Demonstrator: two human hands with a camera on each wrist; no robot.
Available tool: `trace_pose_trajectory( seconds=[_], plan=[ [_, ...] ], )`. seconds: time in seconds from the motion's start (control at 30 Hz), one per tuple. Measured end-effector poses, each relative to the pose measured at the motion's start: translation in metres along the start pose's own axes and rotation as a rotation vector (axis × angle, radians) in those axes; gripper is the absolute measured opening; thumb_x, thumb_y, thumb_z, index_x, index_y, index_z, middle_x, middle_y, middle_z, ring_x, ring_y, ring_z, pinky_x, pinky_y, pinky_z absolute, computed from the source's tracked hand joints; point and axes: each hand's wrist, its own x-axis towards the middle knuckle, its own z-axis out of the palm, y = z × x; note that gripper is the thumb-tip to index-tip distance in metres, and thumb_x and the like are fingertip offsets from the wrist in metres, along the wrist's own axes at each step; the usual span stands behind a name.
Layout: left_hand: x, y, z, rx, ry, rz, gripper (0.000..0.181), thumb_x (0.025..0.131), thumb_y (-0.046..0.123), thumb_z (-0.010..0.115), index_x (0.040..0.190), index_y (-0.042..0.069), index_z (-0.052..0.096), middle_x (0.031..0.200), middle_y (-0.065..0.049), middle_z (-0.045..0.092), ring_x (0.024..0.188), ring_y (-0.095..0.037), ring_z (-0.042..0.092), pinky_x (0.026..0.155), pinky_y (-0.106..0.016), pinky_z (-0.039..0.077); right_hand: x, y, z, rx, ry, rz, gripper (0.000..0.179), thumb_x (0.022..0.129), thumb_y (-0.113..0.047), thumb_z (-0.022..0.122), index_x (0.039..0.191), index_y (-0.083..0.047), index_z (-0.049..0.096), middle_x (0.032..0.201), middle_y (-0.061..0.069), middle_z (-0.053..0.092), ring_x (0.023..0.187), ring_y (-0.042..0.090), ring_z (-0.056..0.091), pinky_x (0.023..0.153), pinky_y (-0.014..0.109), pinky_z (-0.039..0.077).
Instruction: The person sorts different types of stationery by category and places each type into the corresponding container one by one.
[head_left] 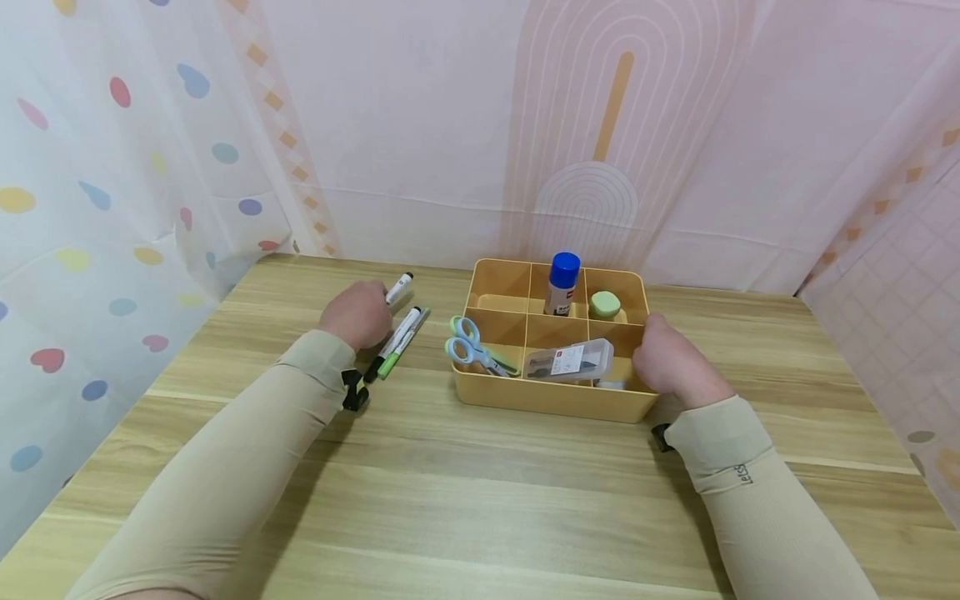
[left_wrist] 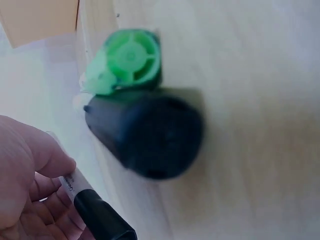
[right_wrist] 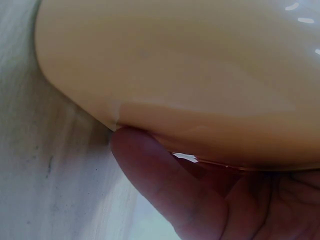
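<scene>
My left hand (head_left: 358,315) pinches a white marker (head_left: 400,288) with a black cap; in the left wrist view the thumb and fingers hold the marker (left_wrist: 75,184) by its barrel. Just right of this hand, a black-ended white marker (head_left: 393,343) and a green-ended marker (head_left: 403,343) lie side by side on the table. My right hand (head_left: 675,362) grips the right end of a yellow-orange divided storage box (head_left: 555,402). Seen from the right wrist, the thumb (right_wrist: 155,175) presses on the box's outer wall (right_wrist: 175,65), and the other fingers are mostly hidden.
Inside the box are blue-and-green scissors (head_left: 468,343), a clear plastic case (head_left: 572,362), a blue-capped glue stick (head_left: 563,282) and a pale green rounded object (head_left: 604,304). A patterned curtain (head_left: 420,133) hangs behind the wooden table (head_left: 465,500).
</scene>
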Motion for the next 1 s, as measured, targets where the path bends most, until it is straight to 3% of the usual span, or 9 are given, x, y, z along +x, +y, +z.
trace_pose_trajectory(
  seconds=[0.2, 0.4, 0.5, 0.6, 1.0],
  plan=[
    [0.001, 0.001, -0.002, -0.044, 0.030, -0.002, 0.020, 0.102, 0.012, 0.052, 0.115, 0.000, 0.063, 0.099, -0.016, 0.068, 0.082, -0.030, 0.063, 0.068, -0.041, 0.052, 0.000, 0.000, 0.001, 0.006, -0.001, 0.002, 0.057, 0.092, -0.003, 0.039, 0.140, 0.024, 0.026, 0.124, 0.037, 0.058, 0.094, 0.037, 0.061, 0.079, 0.042, 0.054],
    [0.003, 0.004, -0.005, -0.088, 0.116, 0.033, 0.030, 0.106, 0.028, 0.054, 0.115, 0.001, 0.061, 0.097, -0.016, 0.066, 0.082, -0.032, 0.062, 0.071, -0.046, 0.053, -0.001, 0.000, -0.001, -0.003, 0.008, -0.010, 0.057, 0.092, -0.003, 0.040, 0.139, 0.025, 0.026, 0.122, 0.039, 0.059, 0.093, 0.037, 0.061, 0.080, 0.044, 0.055],
    [0.003, 0.007, -0.006, -0.109, 0.165, 0.051, 0.026, 0.103, 0.024, 0.055, 0.114, 0.001, 0.060, 0.098, -0.016, 0.065, 0.084, -0.033, 0.062, 0.073, -0.048, 0.052, -0.001, 0.000, -0.001, -0.003, 0.009, -0.016, 0.057, 0.092, -0.003, 0.040, 0.140, 0.025, 0.026, 0.123, 0.039, 0.059, 0.094, 0.038, 0.061, 0.081, 0.045, 0.054],
    [0.002, 0.013, -0.009, -0.137, 0.204, 0.066, 0.025, 0.095, 0.009, 0.050, 0.116, 0.001, 0.060, 0.102, -0.016, 0.066, 0.087, -0.034, 0.061, 0.075, -0.050, 0.052, -0.001, 0.000, 0.000, 0.005, 0.011, -0.020, 0.057, 0.092, -0.002, 0.040, 0.139, 0.025, 0.026, 0.123, 0.039, 0.059, 0.094, 0.038, 0.060, 0.081, 0.045, 0.054],
    [-0.004, 0.041, -0.017, -0.234, 0.301, 0.156, 0.024, 0.095, 0.009, 0.049, 0.115, 0.001, 0.057, 0.102, -0.015, 0.060, 0.088, -0.034, 0.058, 0.080, -0.049, 0.051, -0.002, -0.001, -0.001, 0.014, 0.008, -0.023, 0.056, 0.091, -0.002, 0.040, 0.139, 0.025, 0.027, 0.123, 0.038, 0.058, 0.094, 0.038, 0.060, 0.078, 0.042, 0.054]
  ],
)
